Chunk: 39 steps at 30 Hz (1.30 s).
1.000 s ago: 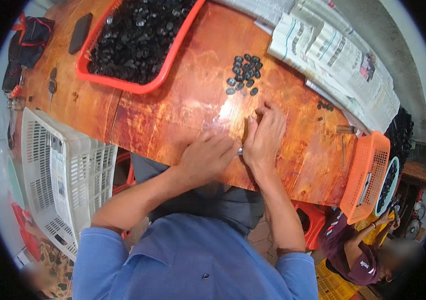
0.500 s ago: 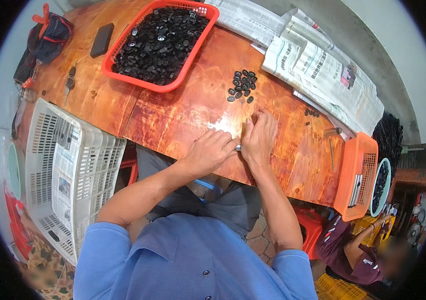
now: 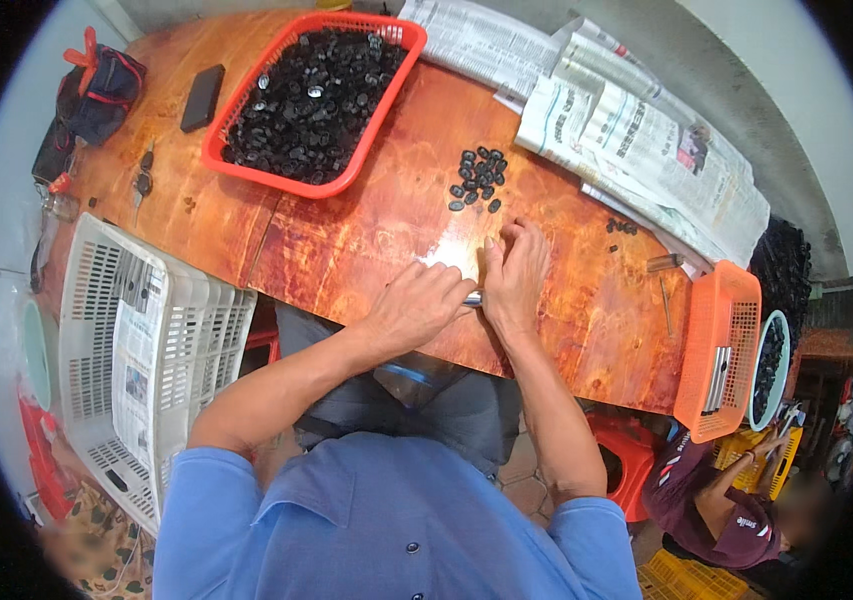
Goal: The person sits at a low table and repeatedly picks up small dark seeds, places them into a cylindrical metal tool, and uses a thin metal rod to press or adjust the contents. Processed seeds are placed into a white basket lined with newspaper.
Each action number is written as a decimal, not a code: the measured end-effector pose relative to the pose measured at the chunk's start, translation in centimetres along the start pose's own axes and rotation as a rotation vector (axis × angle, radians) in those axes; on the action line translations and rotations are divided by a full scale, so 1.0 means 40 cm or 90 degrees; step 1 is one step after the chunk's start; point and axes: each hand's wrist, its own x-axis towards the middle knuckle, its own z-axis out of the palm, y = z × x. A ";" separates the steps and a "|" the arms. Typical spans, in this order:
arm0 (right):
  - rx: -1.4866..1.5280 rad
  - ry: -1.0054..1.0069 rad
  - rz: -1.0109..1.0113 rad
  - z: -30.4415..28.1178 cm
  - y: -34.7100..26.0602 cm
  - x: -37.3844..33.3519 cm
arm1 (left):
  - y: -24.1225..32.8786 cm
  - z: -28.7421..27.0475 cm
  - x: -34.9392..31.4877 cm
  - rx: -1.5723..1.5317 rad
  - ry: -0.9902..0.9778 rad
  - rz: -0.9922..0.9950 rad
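Close to the front edge of the wooden table, my two hands meet over a small shiny metal piece, mostly covered by my fingers. My left hand is closed, its fingertips pressed on the piece's left end. My right hand curls around the other end, resting on its outer side on the tabletop. Just beyond my hands lies a loose cluster of small black oval parts. Farther left, a red plastic basket is heaped with many more black parts, a few with silvery faces.
Folded newspapers lie along the far right edge. An orange basket sits at the right end, beside a pale bowl of black parts. White crates stand at left. Keys and a black box lie far left. A co-worker sits at lower right.
My view has shifted slightly. Both hands stay together on the metal piece, with only a slight change in the fingers.
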 end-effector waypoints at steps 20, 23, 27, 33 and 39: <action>0.296 0.164 0.165 -0.013 0.011 -0.016 | 0.091 -0.075 0.002 -1.211 0.150 -0.667; 0.302 0.158 0.145 -0.011 0.015 -0.015 | 0.107 -0.057 0.000 -1.116 0.121 -0.590; 0.302 0.167 0.131 0.010 0.028 -0.016 | 0.131 -0.056 0.025 -1.114 0.110 -0.573; 0.265 0.140 0.111 0.007 0.026 -0.018 | 0.136 -0.026 0.050 -1.216 0.150 -0.619; 0.368 0.109 0.178 -0.011 0.014 -0.020 | 0.176 0.027 0.049 -1.169 0.142 -0.656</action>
